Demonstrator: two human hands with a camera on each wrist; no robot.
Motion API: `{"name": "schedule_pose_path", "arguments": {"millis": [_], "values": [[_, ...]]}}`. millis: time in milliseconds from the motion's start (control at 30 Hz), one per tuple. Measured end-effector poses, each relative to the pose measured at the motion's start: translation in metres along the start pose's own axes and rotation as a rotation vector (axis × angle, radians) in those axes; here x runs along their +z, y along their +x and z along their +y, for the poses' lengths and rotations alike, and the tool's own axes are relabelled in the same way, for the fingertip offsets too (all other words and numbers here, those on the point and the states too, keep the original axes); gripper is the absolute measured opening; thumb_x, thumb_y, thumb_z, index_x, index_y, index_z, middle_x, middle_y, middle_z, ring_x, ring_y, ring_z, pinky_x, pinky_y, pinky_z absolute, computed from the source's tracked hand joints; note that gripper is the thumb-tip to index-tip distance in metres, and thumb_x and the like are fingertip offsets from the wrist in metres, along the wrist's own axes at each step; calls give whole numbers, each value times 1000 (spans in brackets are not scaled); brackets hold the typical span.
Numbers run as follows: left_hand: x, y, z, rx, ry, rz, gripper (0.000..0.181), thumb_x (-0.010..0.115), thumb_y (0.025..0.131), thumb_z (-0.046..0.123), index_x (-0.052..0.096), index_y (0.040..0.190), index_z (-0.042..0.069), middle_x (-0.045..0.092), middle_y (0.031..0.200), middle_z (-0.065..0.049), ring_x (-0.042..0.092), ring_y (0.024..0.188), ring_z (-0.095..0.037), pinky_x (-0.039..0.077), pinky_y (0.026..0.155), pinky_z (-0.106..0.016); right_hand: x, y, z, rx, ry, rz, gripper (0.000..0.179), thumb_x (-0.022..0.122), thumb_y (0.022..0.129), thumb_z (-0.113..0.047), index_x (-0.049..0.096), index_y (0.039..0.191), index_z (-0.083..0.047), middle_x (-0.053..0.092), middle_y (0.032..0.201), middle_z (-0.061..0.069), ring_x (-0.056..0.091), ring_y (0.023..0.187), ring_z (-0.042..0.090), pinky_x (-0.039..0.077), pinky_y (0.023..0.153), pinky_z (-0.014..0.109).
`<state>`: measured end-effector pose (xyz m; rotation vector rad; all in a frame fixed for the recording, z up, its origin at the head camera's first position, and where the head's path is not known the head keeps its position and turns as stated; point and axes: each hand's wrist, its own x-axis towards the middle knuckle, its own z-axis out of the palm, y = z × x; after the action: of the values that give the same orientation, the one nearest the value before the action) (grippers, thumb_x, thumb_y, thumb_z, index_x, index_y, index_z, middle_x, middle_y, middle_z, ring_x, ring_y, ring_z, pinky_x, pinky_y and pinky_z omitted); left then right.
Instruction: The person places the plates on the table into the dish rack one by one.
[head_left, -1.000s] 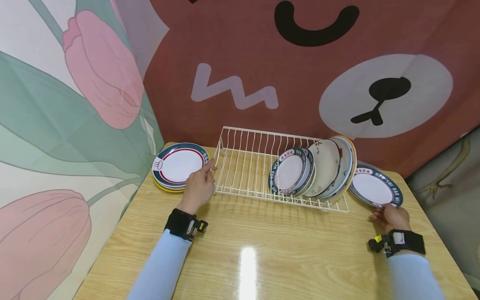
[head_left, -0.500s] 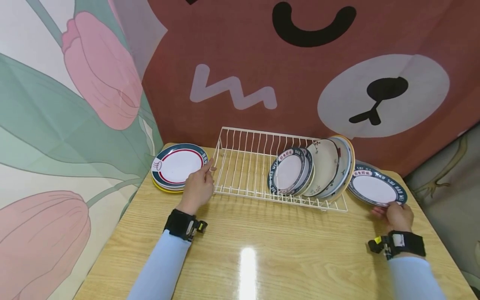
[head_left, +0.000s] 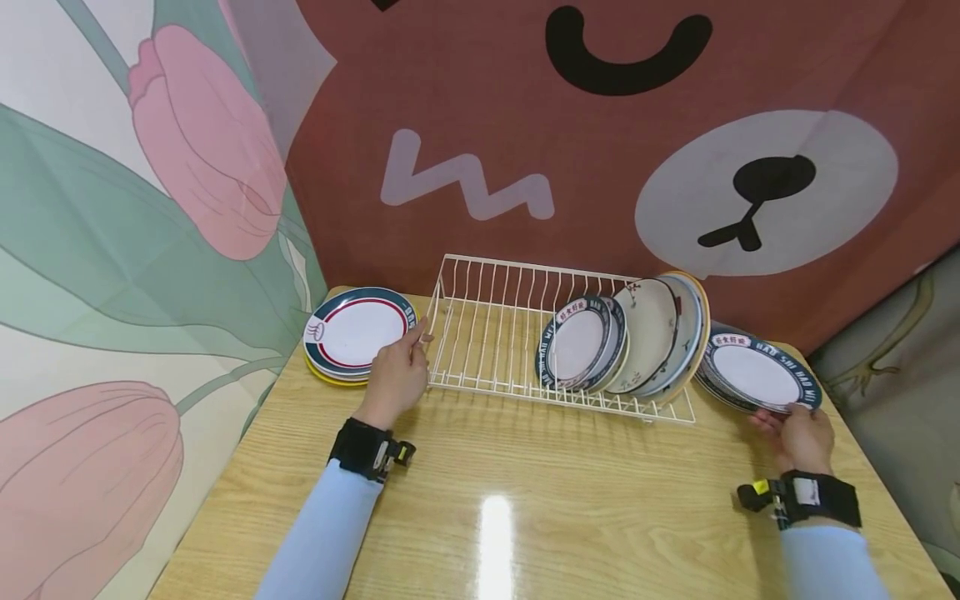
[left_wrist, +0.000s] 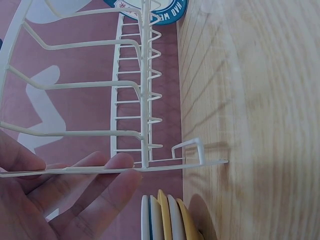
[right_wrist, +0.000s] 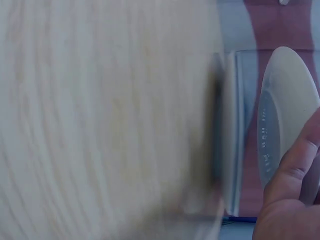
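Note:
My left hand (head_left: 393, 379) grips the left end of a white wire dish rack (head_left: 525, 265). In the left wrist view its fingers (left_wrist: 107, 185) lie along the rack's end wire. At the far right, my right hand (head_left: 806, 437) pinches the near rim of a white plate (head_left: 757, 373) with a dark blue lettered border. This plate is tilted, its near right side raised off the other plates (head_left: 716, 393) under it. The right wrist view shows the held plate (right_wrist: 292, 100) apart from the stacked plates (right_wrist: 232, 135). Part of the right hand runs out of that view.
Small blue-rimmed plates (head_left: 577, 337) stand in the rack's right half, next to larger cream plates (head_left: 648, 333) and an orange-rimmed one (head_left: 704, 333). Left of the rack lies another plate stack (head_left: 360, 332). A printed cloth (head_left: 480, 100) hangs behind the wooden table (head_left: 585, 492).
My right hand has moved slightly right, and the top plate has come with it, shifting right and separating from those below. The left hand and rack stay put.

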<state>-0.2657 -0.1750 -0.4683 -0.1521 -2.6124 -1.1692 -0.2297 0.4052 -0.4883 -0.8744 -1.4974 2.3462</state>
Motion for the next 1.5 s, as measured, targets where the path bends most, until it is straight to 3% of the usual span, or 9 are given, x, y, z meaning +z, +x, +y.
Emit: {"name": "schedule_pose_path", "arguments": {"millis": [367, 533, 700, 967, 1267, 1500], "values": [[0, 0, 1, 4, -9, 4, 46, 36, 101, 14, 43, 146, 15, 67, 115, -2, 47, 51, -17, 39, 52, -36, 1, -30, -27, -120, 119, -91, 10, 43, 102, -14, 45, 112, -13, 66, 70, 4, 60, 55, 18, 54, 46, 29], [-1, -1, 1, 7, 9, 7, 45, 36, 101, 14, 44, 145, 11, 68, 113, -2, 46, 52, -18, 40, 57, -36, 5, -45, -46, -161, 99, -178, 12, 44, 102, -15, 55, 105, -12, 65, 70, 4, 55, 52, 18, 49, 43, 28], [-2, -1, 1, 6, 13, 11, 45, 35, 101, 15, 45, 144, 8, 69, 112, -3, 46, 54, -18, 41, 64, -36, 12, -58, -63, -194, 90, -223, 13, 46, 102, -15, 57, 107, -11, 64, 72, 4, 52, 52, 18, 46, 42, 28], [-2, -1, 2, -6, -1, -7, 45, 37, 101, 15, 44, 145, 10, 67, 115, -2, 46, 54, -20, 40, 60, -36, 26, -76, -89, -212, 133, -287, 15, 50, 100, -14, 58, 112, -10, 64, 78, 6, 49, 52, 19, 44, 41, 30], [0, 0, 0, -3, 3, -9, 45, 36, 101, 16, 43, 146, 11, 68, 116, -5, 46, 52, -19, 39, 55, -36, 51, -93, -106, -265, 4, -326, 31, 56, 98, -25, 49, 127, -15, 61, 91, 2, 46, 58, 17, 43, 43, 27], [-1, 0, 0, -12, 7, -13, 45, 37, 101, 16, 43, 146, 11, 67, 119, -5, 43, 49, -22, 38, 54, -36, 77, -105, -116, -269, -127, -412, 37, 58, 96, -33, 51, 128, -13, 60, 86, 1, 46, 61, 17, 41, 46, 28]]}}
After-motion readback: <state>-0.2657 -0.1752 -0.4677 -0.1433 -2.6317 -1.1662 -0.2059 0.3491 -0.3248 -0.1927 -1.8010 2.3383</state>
